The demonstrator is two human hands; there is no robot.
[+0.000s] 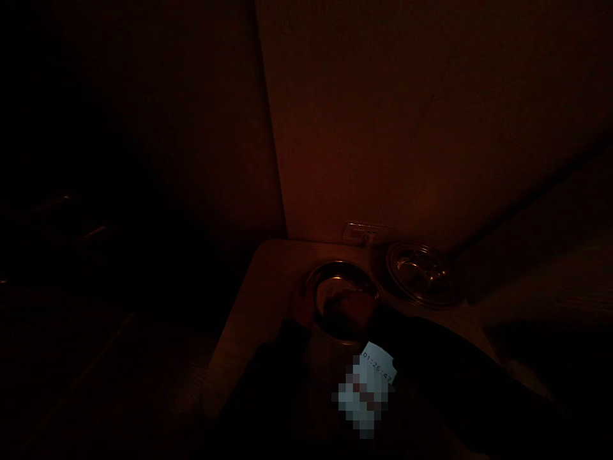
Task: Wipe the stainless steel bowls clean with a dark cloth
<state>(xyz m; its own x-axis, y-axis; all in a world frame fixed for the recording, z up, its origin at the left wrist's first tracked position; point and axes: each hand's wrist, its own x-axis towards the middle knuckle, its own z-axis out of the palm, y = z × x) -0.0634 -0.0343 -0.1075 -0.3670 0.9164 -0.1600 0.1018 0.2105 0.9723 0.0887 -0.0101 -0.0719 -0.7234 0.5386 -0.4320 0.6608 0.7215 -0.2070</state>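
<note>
In the head view, the light is very dim and reddish. A round metal bowl [341, 263] sits on a wooden table [256, 278]. A paler patch of contents shows inside it, toward the far left of its floor; the dark hides what this is, and the near part of the interior is in shadow.

The right hand [359, 308] reaches over the bowl's right rim, its fingers down inside. Its dark-sleeved forearm slants in from the lower right of the bowl. Whether these fingers are pinched together, spread or closed on something cannot be told. The left hand [301, 303] is at the bowl's left side, against or just beside the outer wall, its sleeved forearm rising from the near left; how firmly it grips, if at all, is too dark to tell.

The bowl's mouth faces up, and its outline is round, with the rim looking about level.

To the right of the bowl and slightly beyond it is a round, shiny metal dish [419, 275], its contents unclear among the reflections. Beyond the bowl, a socket plate [366, 231] is on the wall [364, 128]. Nearer than the bowl, a lit screen [378, 364] reads 01:26:47, partly pixelated.
</note>
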